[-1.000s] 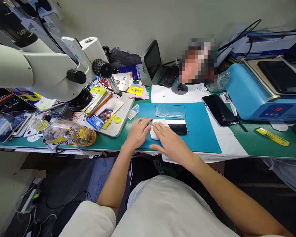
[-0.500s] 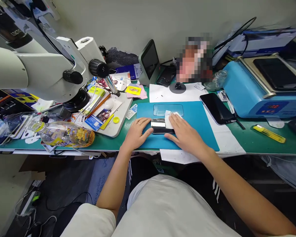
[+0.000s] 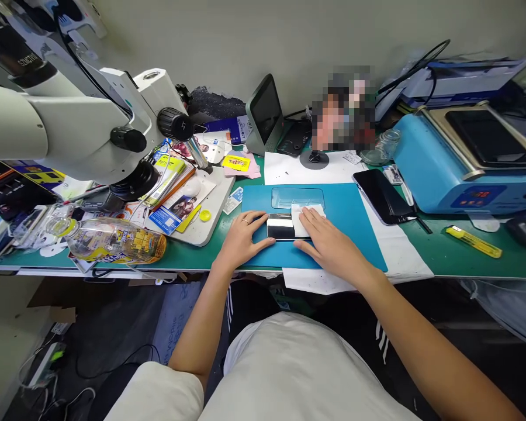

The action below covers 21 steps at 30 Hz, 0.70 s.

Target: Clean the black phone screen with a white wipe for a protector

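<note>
A glossy black phone-like panel (image 3: pixel 281 228) lies flat on the blue mat (image 3: pixel 355 234), with a bright reflection across its left part. At its left end is my left hand (image 3: pixel 243 238), fingers by the far corner and thumb by the near corner, steadying it. My right hand (image 3: pixel 331 242) presses a folded white wipe (image 3: pixel 296 219) onto the panel's right part, fingers stretched over the wipe and thumb near the close edge. The hand and wipe hide the panel's right end. Just beyond lies a clear glass sheet with a dark outline (image 3: pixel 297 197).
A microscope (image 3: pixel 83 134) overhangs the left side, above a plastic bottle (image 3: pixel 118 238) and piled papers. To the right are a dark phone (image 3: pixel 383 196), a yellow cutter (image 3: pixel 473 241) and a blue heating machine (image 3: pixel 438 169). A small display (image 3: pixel 265 114) stands behind.
The wipe under my right hand has shifted slightly left and lies flatter. My left hand stays at the panel's left end. The whole view has shifted slightly.
</note>
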### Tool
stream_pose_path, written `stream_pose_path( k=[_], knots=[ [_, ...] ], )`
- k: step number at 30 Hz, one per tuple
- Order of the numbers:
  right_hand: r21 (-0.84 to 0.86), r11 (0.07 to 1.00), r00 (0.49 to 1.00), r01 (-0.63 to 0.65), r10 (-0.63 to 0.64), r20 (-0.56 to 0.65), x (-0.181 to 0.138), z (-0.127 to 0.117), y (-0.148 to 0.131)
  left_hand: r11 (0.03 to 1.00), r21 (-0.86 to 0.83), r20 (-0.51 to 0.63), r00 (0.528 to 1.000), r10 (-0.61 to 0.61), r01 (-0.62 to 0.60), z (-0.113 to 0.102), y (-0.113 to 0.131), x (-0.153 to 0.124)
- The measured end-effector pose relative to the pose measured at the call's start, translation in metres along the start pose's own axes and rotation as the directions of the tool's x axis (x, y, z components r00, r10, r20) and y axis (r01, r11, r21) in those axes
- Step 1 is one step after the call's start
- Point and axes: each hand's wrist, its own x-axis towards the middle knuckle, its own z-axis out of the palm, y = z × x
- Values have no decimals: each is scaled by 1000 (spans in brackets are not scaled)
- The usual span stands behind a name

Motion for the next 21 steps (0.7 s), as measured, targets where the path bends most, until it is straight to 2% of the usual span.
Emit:
stream_pose_path(
  k=[3,7,11,16,19,21],
  knots=[
    [18,1000,997,11,-9,-70,-1,2,1,1000,-3,3,1000,-2,2,1,0,-1],
    [56,996,986,65,-56,-157,-28,2,9,1000,-9,-1,1000,1,-1,0,0,-1],
    [140,984,989,106,-90,-122,-54,-18,31,1000,-24,-7,1000,-3,3,-1,0,-1],
    [108,992,969,-60,83,-232,-68,-51,70,1000,-27,1,1000,-4,4,0,0,-1],
    [57,996,984,-72,80,-160,-62,-58,84,1000,-30,2,1000,-8,8,0,0,-1],
    [66,994,987,-84,92,-130,-47,-59,84,999,-34,2,1000,-4,4,0,-1,-1]
  ],
)
